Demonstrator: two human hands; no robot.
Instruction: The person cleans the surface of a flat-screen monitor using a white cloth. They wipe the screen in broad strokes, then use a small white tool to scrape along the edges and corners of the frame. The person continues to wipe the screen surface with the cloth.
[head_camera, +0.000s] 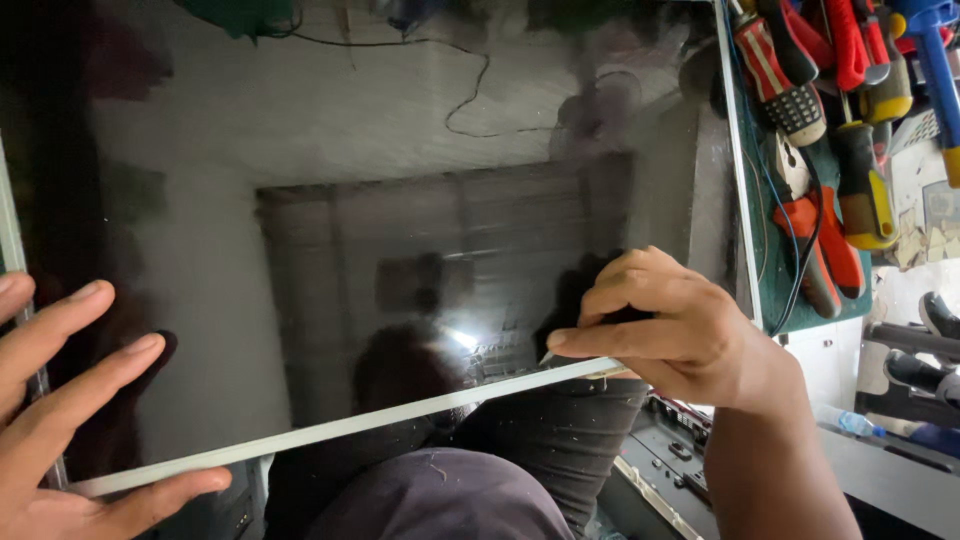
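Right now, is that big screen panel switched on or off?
Off, it seems: the screen panel is dark and only mirrors the room. The left hand and right hand hold its near edge.

Screen panel (400, 250): glossy dark glass, mirror-like, dusty and smeared toward its top. Along its near edge, a pale matt strip (330, 428), smooth, plastic or metal, can't tell. Right of the panel, screwdrivers (860, 190) with shiny red and yellow plastic handles, black ribbed rubbery grips, lying on a matt green mat (790, 290). Below the panel, dark matt cloth (450, 495).
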